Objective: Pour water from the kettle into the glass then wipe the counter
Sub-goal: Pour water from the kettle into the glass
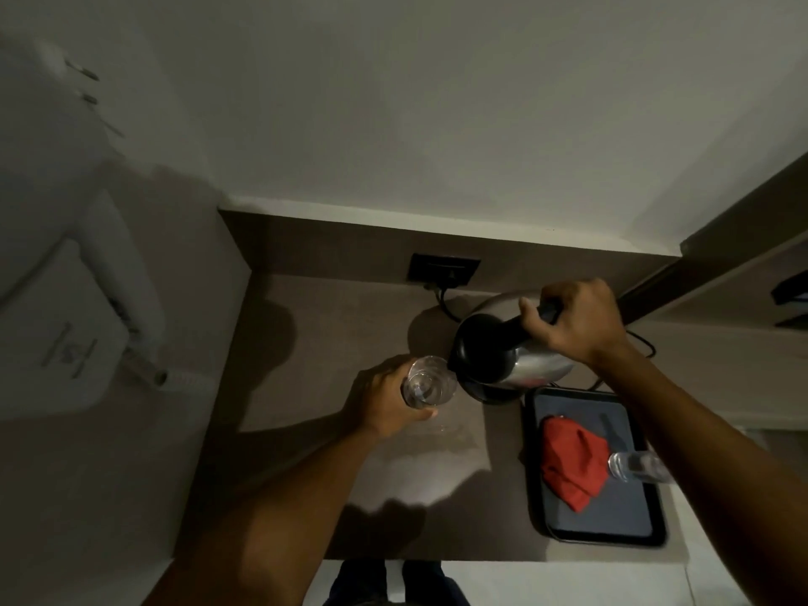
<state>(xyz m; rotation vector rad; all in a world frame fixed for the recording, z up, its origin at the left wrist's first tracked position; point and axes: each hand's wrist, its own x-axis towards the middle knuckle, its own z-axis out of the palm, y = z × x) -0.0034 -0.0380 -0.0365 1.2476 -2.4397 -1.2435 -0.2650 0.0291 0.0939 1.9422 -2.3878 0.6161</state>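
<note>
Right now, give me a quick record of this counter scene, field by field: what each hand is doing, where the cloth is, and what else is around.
left hand: holds the glass above the counter
right hand: grips the kettle handle, kettle tipped, spout at the glass rim
kettle base: on the counter, under the kettle
red cloth: crumpled on the tray
second glass: on the tray beside the cloth
wall socket: behind the kettle, cord plugged in
wiping: not yet started
</note>
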